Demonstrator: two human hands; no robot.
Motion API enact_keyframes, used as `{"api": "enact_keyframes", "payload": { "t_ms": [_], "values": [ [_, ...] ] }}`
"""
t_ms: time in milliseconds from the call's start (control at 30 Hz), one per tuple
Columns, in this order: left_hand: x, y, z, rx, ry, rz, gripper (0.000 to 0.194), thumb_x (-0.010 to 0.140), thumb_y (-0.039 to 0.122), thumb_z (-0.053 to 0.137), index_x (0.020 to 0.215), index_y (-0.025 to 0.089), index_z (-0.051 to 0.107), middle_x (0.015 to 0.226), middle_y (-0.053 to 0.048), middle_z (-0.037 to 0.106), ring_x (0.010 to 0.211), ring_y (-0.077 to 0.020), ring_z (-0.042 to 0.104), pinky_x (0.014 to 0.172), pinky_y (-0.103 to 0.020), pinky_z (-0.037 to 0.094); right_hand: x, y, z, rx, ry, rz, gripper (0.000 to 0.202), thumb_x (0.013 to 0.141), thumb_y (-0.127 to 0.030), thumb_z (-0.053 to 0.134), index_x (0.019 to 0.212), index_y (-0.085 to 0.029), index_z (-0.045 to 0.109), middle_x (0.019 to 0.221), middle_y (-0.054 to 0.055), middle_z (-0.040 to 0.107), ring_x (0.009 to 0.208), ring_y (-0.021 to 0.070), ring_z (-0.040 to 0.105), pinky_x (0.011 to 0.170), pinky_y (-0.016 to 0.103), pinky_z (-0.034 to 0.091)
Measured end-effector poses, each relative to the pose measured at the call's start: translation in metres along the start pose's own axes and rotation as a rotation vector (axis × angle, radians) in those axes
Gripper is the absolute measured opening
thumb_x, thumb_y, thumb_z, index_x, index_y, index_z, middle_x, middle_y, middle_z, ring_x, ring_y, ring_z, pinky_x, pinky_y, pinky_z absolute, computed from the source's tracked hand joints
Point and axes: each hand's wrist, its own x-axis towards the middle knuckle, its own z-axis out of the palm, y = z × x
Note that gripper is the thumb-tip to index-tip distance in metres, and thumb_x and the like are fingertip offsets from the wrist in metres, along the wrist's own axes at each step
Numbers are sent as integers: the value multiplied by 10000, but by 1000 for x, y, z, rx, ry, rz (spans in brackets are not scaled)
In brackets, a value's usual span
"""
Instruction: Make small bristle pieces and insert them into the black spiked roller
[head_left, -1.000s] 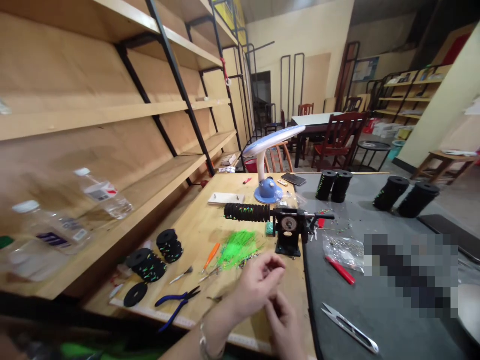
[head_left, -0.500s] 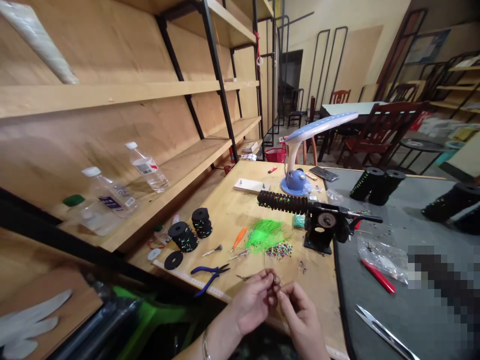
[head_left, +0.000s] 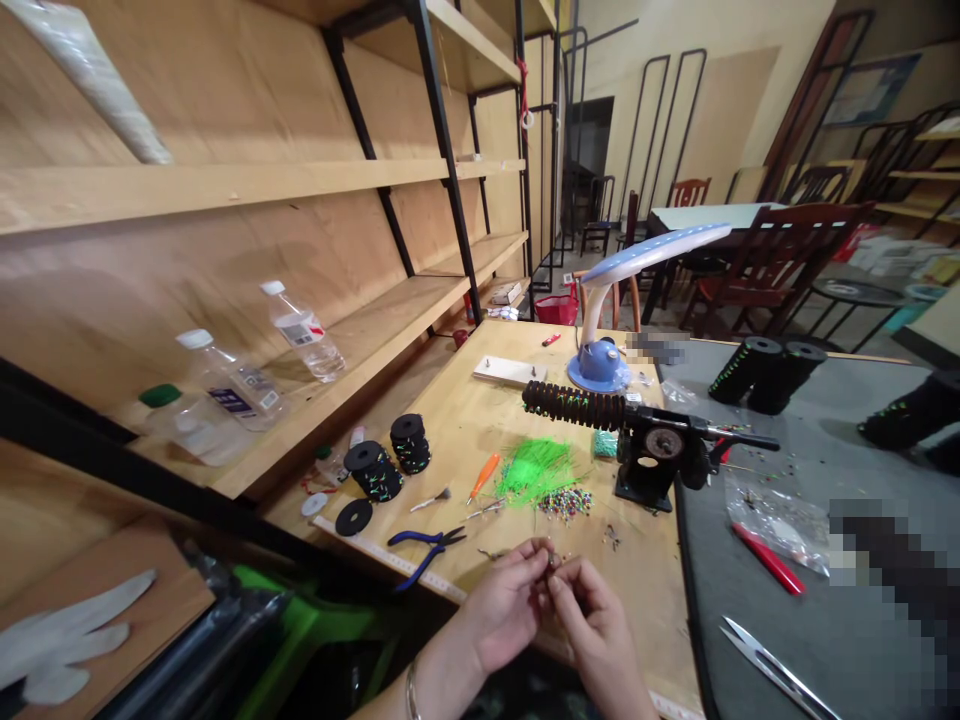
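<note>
My left hand (head_left: 510,600) is closed in a pinch above the front of the wooden table, a bracelet on its wrist. Against its fingertips my right hand (head_left: 589,610) pinches too. Something tiny and dark sits between the fingertips, too small to name. Beyond the hands lie a pile of bright green strands (head_left: 538,468) and many small multicoloured beads (head_left: 566,502). To their left are blue-handled pliers (head_left: 424,545), an orange-handled tool (head_left: 484,478) and a small brush (head_left: 431,499).
A black clamp stand (head_left: 645,470) holds a ribbed black roll (head_left: 574,405). Behind it stands a blue lamp (head_left: 598,365). Black foam spools (head_left: 373,470) stand at left. On the grey mat lie a red tool (head_left: 767,560) and metal tweezers (head_left: 776,665). Bottles (head_left: 304,330) stand on the shelf.
The whole view has shifted slightly, so the table things sit a little further right. Both hands stay together in the same pinch, with small finger movement.
</note>
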Motion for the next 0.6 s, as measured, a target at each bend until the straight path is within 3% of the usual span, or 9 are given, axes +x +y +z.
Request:
{"api": "enact_keyframes", "payload": {
  "t_ms": [600],
  "values": [
    [1,2,1,-13,29,-45,68,793,106,695,835,116,642,729,-17,634,616,-82,590,553,-163,407,-1,0,0,1,-7,-22,317,833,-475,624,713,-185,577,636,-1,572,606,157,524,585,248,426]
  ]
}}
